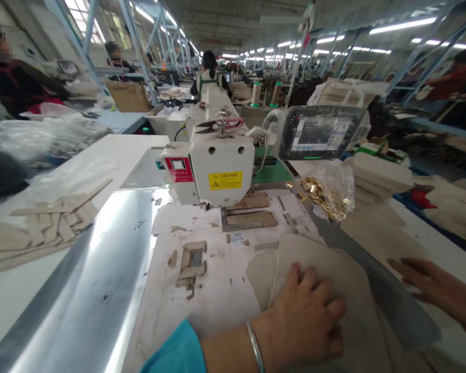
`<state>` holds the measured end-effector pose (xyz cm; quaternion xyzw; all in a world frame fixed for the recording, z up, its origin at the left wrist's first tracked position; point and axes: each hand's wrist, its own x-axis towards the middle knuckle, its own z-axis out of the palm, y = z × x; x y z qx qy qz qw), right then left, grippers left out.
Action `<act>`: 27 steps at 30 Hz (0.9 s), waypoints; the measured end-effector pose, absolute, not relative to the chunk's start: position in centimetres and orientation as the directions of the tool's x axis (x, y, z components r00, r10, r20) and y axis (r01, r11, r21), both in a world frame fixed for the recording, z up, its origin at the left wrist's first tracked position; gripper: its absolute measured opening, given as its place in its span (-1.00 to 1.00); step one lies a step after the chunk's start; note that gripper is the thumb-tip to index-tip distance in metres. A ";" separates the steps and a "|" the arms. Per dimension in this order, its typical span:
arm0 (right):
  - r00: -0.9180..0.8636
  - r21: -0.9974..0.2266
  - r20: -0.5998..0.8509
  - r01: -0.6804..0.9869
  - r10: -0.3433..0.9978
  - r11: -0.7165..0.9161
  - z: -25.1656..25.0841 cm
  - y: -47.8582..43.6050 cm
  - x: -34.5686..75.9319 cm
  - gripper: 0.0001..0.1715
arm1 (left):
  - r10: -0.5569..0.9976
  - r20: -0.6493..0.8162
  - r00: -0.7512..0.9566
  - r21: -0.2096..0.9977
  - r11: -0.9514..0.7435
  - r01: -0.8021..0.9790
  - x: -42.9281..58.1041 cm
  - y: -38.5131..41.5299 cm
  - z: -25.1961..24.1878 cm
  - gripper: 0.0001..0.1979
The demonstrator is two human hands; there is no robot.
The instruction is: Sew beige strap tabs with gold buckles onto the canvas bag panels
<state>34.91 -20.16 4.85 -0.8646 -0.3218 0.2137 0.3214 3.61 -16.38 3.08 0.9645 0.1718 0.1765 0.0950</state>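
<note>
The stack of beige pieces (314,251) lies right of centre in the lower half of the frame, on a pale work sheet (213,316), its curved edge towards the top and several layers showing along its left side. Your left hand (305,311) is on top of it, palm down, fingers bent and a little apart; whether the fingertips pinch a layer or only press, you cannot tell from here. Your right hand (431,285), at the right edge, has its fingers stretched and spread, with nothing seen in it; the stack lies to its left, apart from it, and a flat beige piece (373,228) is near its fingertips. The step in hand looks like steadying or sorting these pieces, and the next move probably calls for keeping the layers even under the left hand while the right stays free.

Just above the stack, near the centre, a metal frame (224,221) sits below the sewing machine head (221,176). To the upper right are a bag of gold-coloured fittings (328,199) and a display (320,134); at the left edge, a heap of beige strips (42,230) lies well apart from both hands
</note>
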 end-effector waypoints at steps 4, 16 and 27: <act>0.499 -0.687 -0.279 0.494 0.821 -0.534 1.5 -24.2 32.2 -0.61 | 0.374 0.286 0.882 0.270 -0.915 0.300 3.9 -15.9 3.5 -0.68; 0.128 -0.632 -0.007 0.768 0.992 -0.104 3.2 -21.8 24.3 -0.66 | 0.562 0.259 0.786 0.233 -0.826 0.514 -4.0 -14.4 3.1 -0.62; 0.306 0.087 -0.094 0.951 0.947 -0.298 1.1 -16.1 41.8 -0.70 | 0.585 0.102 0.805 0.256 -0.797 0.547 -4.2 -14.5 4.3 -0.64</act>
